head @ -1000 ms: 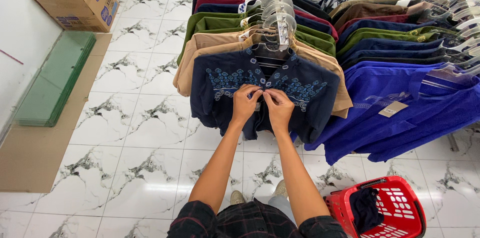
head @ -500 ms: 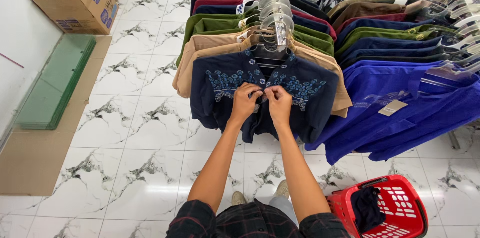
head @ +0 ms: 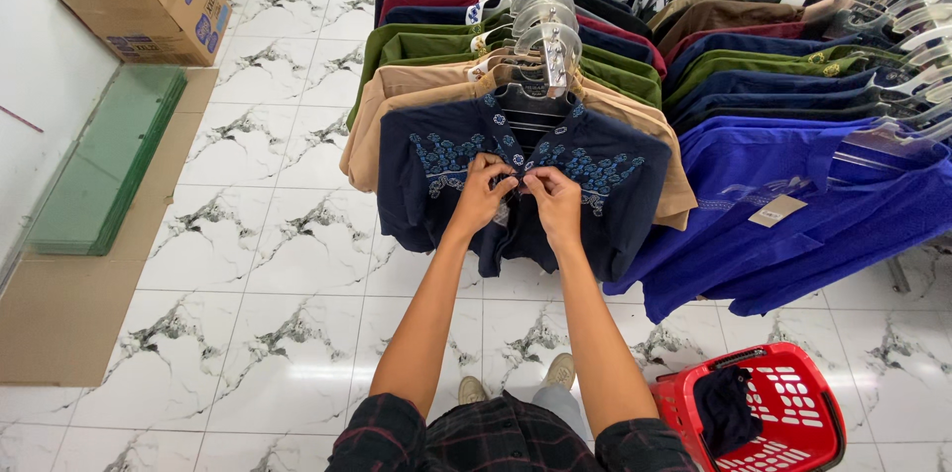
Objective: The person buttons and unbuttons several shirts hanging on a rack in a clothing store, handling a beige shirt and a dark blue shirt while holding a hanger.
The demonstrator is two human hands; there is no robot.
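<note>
Your left hand (head: 483,191) and your right hand (head: 553,199) are both pinched shut on the front placket of the dark navy short-sleeved shirt with pale blue embroidery across its chest (head: 605,204), fingertips almost meeting at the centre line, just below the collar. Each hand has a fold of the cloth between thumb and forefinger; whether a button sits under the fingertips you cannot tell, since the fingers cover that spot. Compared with half a second and a second ago, your hands have barely shifted: they sit at the same height on the same opening, only drawn a touch closer together, so the work on this one point of the placket looks to be going on rather than finished.

The shirt hangs at the front of the row on a clear plastic hanger (head: 535,85), facing you, its hem loose above the white marble-patterned tiled floor (head: 278,264). Right behind it hang tan shirts (head: 397,100), then green, maroon and navy ones. To your right a second row carries bright blue shirts (head: 823,224), one with a small beige paper tag (head: 777,210). Near your right foot stands a red plastic shopping basket (head: 793,408) with a dark garment in it. Well off to your left lie green glass sheets (head: 104,160) on flat cardboard, and beyond them a brown cardboard box holding bright sports shoes (head: 159,1)
</note>
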